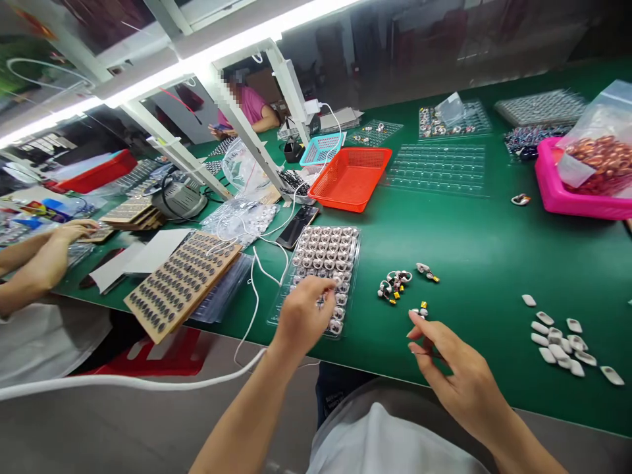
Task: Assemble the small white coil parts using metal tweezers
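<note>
Tray (277,313) under left hand (307,315) looks part-filled; left grip unclear. Right hand (447,362), fingers parted, by loose wired pieces (395,283). White shells (559,351) farther right, still loose.

Place: a workshop for assembling small parts
Desk (459,237): long, green-topped, stretching across the frame
Lighting: a bright tube lamp (237,49) above white metal posts (289,85), upper left
Parts: many alike small pieces (323,250) in rows in a clear tray (277,313) at centre, dark discs (185,273) on a board (198,294) left of it
Bins: orange basket (348,187), upper centre; pink tub (592,205), right edge
Co-workers: a person in pink (254,105), upper left of centre; another's hand (52,260), left edge
</note>
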Available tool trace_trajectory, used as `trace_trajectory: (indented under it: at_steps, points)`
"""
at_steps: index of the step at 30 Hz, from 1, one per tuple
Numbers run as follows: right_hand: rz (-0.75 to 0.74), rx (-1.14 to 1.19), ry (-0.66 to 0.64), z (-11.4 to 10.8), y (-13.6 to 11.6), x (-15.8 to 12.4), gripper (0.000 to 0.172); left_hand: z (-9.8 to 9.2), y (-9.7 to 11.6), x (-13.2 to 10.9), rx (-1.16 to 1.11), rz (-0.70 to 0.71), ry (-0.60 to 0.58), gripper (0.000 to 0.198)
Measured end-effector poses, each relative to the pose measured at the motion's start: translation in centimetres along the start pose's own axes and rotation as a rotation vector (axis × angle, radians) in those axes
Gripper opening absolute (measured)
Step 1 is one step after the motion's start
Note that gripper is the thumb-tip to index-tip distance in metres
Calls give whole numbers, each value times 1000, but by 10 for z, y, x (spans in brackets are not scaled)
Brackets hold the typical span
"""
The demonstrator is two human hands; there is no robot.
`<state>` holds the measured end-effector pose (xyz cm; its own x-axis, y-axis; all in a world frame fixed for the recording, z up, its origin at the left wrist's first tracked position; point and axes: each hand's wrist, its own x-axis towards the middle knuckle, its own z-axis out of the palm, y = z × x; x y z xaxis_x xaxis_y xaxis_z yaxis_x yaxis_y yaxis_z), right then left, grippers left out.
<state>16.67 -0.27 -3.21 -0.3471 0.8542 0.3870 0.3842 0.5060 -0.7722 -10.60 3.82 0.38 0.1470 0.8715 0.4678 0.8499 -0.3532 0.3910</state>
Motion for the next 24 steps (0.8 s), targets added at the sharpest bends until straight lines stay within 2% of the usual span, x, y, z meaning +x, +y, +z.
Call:
trace_trajectory:
  at_steps: [3, 5, 10, 15, 17, 20, 21, 24]
  points:
    - [-1, 5, 11, -8, 5, -4, 40, 0, -32, 8, 60, -12, -16, 17]
    - [-11, 3, 9, -11, 8, -7, 36, 2, -43, 10, 99, 0, -61, 19]
    - [28, -11, 6, -14, 12, -13, 29, 11, -52, 9, 191, 14, -117, 25]
    - [133, -77, 86, -33, 21, -15, 22, 10, -59, 8, 201, 42, -122, 34]
    - [176, -128, 135, -42, 24, -15, 18, 8, -51, 5, 212, 51, -88, 35]
    - [205, -174, 152, -48, 26, -12, 14, 12, -20, -3, 152, 92, -25, 30]
    - [201, -181, 136, -46, 25, -9, 13, 15, -5, -6, 77, 110, -28, 29]
    - [175, -249, 25, -31, 21, 3, 16, 34, 37, -14, -176, 154, -143, 27]
